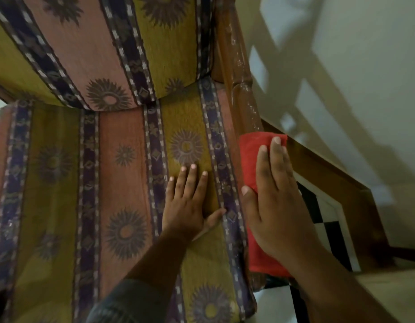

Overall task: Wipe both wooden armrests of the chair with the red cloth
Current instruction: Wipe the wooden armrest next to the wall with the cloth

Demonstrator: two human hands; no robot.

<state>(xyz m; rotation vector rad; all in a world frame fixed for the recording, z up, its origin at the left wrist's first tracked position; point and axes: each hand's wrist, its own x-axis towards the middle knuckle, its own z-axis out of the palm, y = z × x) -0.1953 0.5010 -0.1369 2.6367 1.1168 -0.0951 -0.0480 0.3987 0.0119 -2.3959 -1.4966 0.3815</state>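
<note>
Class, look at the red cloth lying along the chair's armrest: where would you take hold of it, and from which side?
Press and grip the red cloth from above, palm flat, fingers over its far end. It lies folded lengthwise along the narrow wooden armrest.

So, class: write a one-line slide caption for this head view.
Right hand presses red cloth on wooden armrest; left hand rests on seat cushion.

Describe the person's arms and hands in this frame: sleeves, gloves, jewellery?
Both hands are bare: no gloves, rings, watch or bracelets visible. The left hand has short, pale nails; its forearm runs back into a dark, greyish sleeve with a faint pattern, ending near the elbow. The right hand and its forearm are uncovered up to the frame edge, so no sleeve shows there.
</note>
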